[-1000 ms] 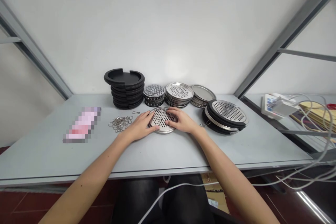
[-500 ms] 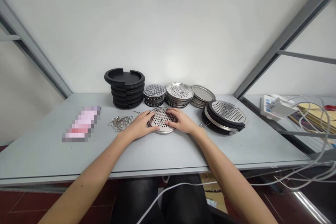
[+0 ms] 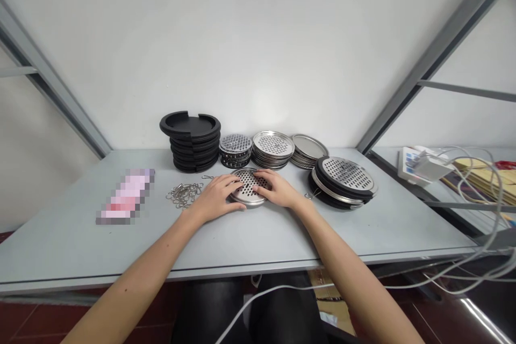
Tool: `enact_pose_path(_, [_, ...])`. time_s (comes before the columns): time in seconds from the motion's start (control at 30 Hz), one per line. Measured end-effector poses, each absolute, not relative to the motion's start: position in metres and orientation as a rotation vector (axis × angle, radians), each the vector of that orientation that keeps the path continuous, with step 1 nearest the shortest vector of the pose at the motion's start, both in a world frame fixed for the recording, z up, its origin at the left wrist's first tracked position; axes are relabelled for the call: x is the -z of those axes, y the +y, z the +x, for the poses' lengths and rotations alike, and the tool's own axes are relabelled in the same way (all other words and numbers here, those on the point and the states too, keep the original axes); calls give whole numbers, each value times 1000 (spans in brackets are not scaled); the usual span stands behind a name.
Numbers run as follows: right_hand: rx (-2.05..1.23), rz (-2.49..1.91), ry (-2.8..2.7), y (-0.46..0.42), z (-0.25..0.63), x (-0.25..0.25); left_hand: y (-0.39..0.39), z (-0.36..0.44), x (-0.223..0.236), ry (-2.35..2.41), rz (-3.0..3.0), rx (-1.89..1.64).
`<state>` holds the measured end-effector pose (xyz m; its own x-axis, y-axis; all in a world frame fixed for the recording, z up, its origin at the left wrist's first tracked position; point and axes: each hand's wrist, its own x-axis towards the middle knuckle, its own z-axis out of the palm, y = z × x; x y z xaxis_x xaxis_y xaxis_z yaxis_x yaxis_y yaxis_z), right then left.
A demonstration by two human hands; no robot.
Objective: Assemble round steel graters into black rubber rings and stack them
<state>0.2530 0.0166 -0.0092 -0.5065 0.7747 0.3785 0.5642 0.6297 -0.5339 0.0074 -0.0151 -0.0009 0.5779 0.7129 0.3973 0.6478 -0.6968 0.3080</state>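
From my remote station, the head camera showed a person's left hand [image 3: 217, 199] and right hand [image 3: 278, 189] resting on a perforated steel disc [image 3: 246, 185]. The disc lay flat toward the far side of a pale grey table [image 3: 282, 244], between the two hands. The fingers of both hands were spread and curved over its top from either side; I could not tell whether they gripped it or only rested there.

Just left of the left hand lay a loose heap of small wire clips [image 3: 183, 194], and farther left a pink object [image 3: 124, 197], blurred past reading. Along the far edge, from left to right, stood a stack of black rings [image 3: 190, 150], a short stack of perforated discs [image 3: 235, 151], a stack of perforated steel plates [image 3: 273, 148] and a stack of plain steel lids [image 3: 308, 151].

Right of the right hand sat a perforated disc on black rings [image 3: 344, 174], with a wire clip [image 3: 313, 194] touching its near left side. Beyond the table's right end, white cables [image 3: 479, 193] crossed a white power adapter [image 3: 427, 169] and yellow papers [image 3: 475, 169].
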Motion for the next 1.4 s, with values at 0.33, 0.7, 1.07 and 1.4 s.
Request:
enact_pose_path(0.33, [-705, -938, -2118, 13, 259, -5, -17, 10, -7, 1192, 2388, -1158])
enact_pose_path(0.7, [-669, -884, -1968, 12, 254, -5, -16, 10, -15, 1194, 2209, -1270])
enact_pose_path(1.07, [-619, -866, -1999, 14, 257, -2, -12, 4, -11, 1196, 2213, -1162])
enact_pose_path(1.4, [-439, -866, -1998, 4, 252, -9, -14, 6, -9, 1193, 2194, -1194])
